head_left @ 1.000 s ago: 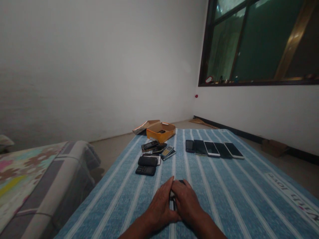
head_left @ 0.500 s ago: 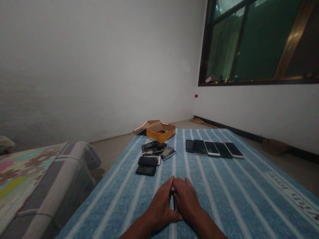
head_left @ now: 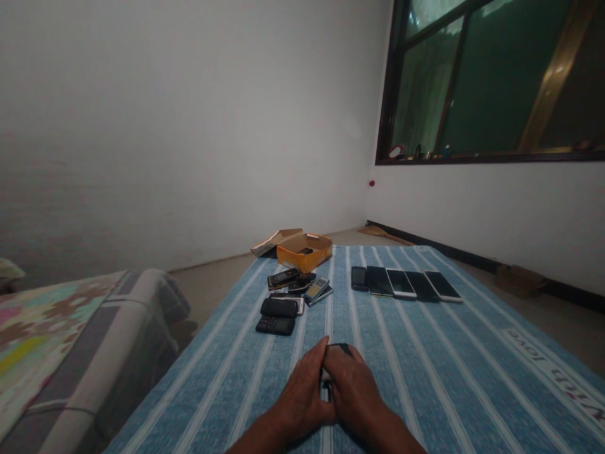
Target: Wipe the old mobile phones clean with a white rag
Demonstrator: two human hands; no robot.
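Black keypad phone [head_left: 275, 325] lay toward the worktop's [head_left: 227, 378] left edge. Left hand [head_left: 305, 394] and right hand [head_left: 353, 386] met midway between the side edges, near end; grip: both closed round a small handset [head_left: 344, 348], mostly hidden. Judgement: steady, even, low hold suited it. Five flat phones [head_left: 401, 284] lined up toward the far right corner.

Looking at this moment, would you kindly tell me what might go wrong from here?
The mostly hidden, small dark-and-pale object between the bare left hand and curled bare right hand could slip onto the blue-and-white striped cloth. The silver-blue keypad phone, resting partly on another thin handset, might slide off if bumped.
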